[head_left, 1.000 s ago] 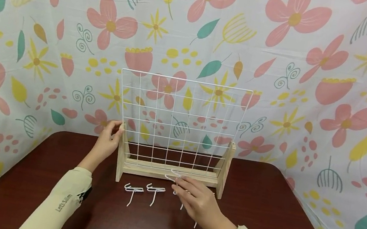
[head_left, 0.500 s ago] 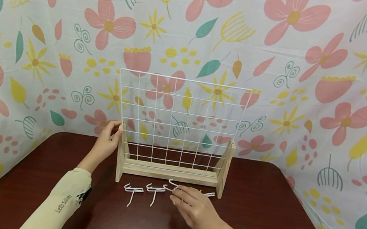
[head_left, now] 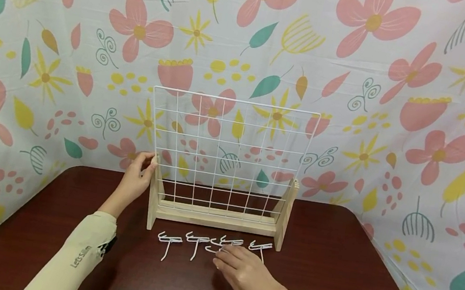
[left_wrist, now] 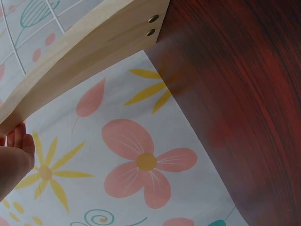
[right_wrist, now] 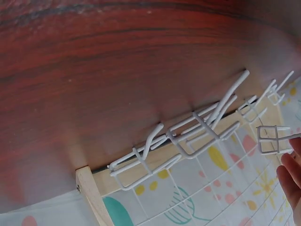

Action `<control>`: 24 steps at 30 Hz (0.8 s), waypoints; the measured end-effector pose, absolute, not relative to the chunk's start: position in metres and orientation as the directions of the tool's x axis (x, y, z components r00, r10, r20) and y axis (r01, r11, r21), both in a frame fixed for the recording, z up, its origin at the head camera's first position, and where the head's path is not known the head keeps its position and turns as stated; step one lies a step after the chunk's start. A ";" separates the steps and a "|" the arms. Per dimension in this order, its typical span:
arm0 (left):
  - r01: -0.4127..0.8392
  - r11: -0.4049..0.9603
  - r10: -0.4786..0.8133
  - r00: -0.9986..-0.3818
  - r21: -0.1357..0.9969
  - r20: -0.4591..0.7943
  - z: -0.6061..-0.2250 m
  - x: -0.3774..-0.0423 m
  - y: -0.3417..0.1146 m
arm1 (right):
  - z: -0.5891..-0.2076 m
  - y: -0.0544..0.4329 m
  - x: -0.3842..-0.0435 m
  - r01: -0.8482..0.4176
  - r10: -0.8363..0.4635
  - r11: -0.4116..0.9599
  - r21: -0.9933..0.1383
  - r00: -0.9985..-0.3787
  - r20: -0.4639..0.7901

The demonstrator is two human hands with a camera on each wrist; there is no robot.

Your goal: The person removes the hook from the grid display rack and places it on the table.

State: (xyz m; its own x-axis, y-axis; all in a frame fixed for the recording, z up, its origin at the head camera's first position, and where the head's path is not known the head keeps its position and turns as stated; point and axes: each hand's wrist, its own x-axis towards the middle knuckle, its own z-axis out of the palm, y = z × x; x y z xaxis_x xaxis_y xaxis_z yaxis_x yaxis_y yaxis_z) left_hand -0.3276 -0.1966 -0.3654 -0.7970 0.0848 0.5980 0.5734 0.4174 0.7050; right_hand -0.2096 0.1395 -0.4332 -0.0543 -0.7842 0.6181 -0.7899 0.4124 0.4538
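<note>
A white wire grid panel [head_left: 230,159] stands upright in a pale wooden stand [head_left: 216,221]. My left hand [head_left: 139,171] holds the top of the stand's left side piece, fingers behind it and thumb in front; in the left wrist view the fingers [left_wrist: 19,141] curl at the wood's edge. My right hand [head_left: 247,273] is low over the table before the stand. It pinches a white wire hook [right_wrist: 269,140], whose far end shows beyond the fingertips. In the head view that hook is partly covered by the hand and overlaps another hook [head_left: 231,240].
More white hooks lie in a row before the stand: one hook [head_left: 170,239] at the left, a second hook [head_left: 198,239] beside it, and another hook [head_left: 260,246] at the right. The dark red-brown table [head_left: 330,277] meets a flowered cloth [head_left: 350,132] behind.
My right hand has lowered the pinched hook from in front of the stand's base to the level of the hooks on the table. The left hand stays on the stand.
</note>
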 end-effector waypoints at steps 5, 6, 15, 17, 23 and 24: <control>0.594 0.420 0.087 -0.779 0.686 0.621 -0.367 -0.329 -0.196 | -0.438 0.139 -0.209 -0.760 -0.840 0.392 0.519 -0.066 0.539; 0.594 0.420 0.087 -0.779 0.686 0.621 -0.367 -0.329 -0.196 | -0.439 0.139 -0.209 -0.760 -0.847 0.387 0.523 -0.070 0.526; 0.592 0.425 0.088 -0.780 0.684 0.620 -0.367 -0.329 -0.196 | -0.446 0.137 -0.209 -0.758 -0.897 0.339 0.557 -0.082 0.435; 0.596 0.426 0.089 -0.776 0.681 0.624 -0.367 -0.328 -0.196 | -0.448 0.137 -0.209 -0.753 -0.903 0.334 0.567 -0.083 0.422; 0.567 0.405 0.085 -0.804 0.717 0.588 -0.365 -0.327 -0.197 | -0.449 0.135 -0.210 -0.746 -0.914 0.323 0.582 -0.085 0.398; 0.562 0.402 0.086 -0.809 0.723 0.581 -0.365 -0.327 -0.197 | -0.449 0.134 -0.211 -0.746 -0.915 0.323 0.582 -0.088 0.394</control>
